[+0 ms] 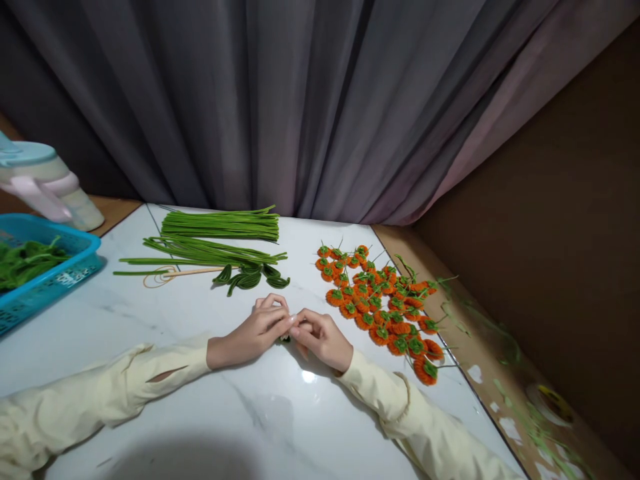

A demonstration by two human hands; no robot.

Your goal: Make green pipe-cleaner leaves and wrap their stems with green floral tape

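My left hand (257,333) and my right hand (320,337) meet over the white marbled table, fingertips pinched together. Between and beneath the fingers shows a bit of a small dark green piece (285,339); most of it is hidden, so its kind is unclear. Just beyond my left hand lie several dark green leaves shaped from fuzzy pipe cleaners (250,277). A thin wooden stick (197,271) touches them on the left, by some thin tan loops (157,277). To the right of my right hand spread many orange pipe-cleaner persimmons (379,333) with green tops and wire stems.
Two bundles of green pipe cleaners (220,225) lie at the table's back. On the left stand a blue basket (75,267) of green pieces and a pale handled cup (83,207). Scraps and a tape roll (550,405) lie right of the table; a grey curtain (280,107) hangs behind.
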